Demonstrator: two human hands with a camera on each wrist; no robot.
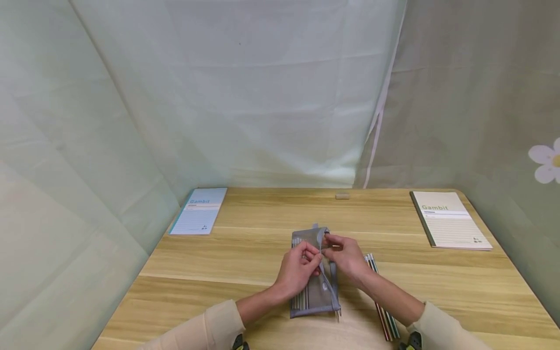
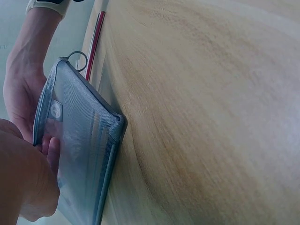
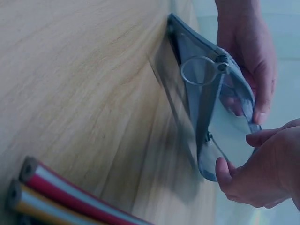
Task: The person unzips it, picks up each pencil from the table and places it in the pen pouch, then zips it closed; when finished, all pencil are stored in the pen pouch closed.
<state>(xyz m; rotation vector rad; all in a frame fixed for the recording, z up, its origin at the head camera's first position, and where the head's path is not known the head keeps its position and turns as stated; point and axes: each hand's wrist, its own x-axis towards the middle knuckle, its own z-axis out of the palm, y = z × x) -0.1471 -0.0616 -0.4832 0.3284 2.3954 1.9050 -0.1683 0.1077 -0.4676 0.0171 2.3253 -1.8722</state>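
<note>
A grey see-through zip pouch (image 1: pixel 321 294) lies at the table's front middle, its mouth parted along the right side. My left hand (image 1: pixel 296 272) pinches the mouth's edge between thumb and fingertips. Across from it, my right hand (image 1: pixel 347 255) has bent fingers at the same mouth, with the thumb at one rim and a finger at the other. A ring pull (image 3: pixel 199 70) hangs from the zip's near end. Pale lines run along the pouch's left part; whether they are contents or print I cannot tell. Several striped pencils (image 1: pixel 386 321) lie beneath my right forearm.
A blue notebook (image 1: pixel 199 214) lies at the back left, and a cream notebook (image 1: pixel 452 221) at the back right. A small block, perhaps an eraser (image 1: pixel 342 196), sits at the table's (image 1: pixel 262 209) far edge. Fabric curtains (image 1: pixel 262 97) stand behind and beside it.
</note>
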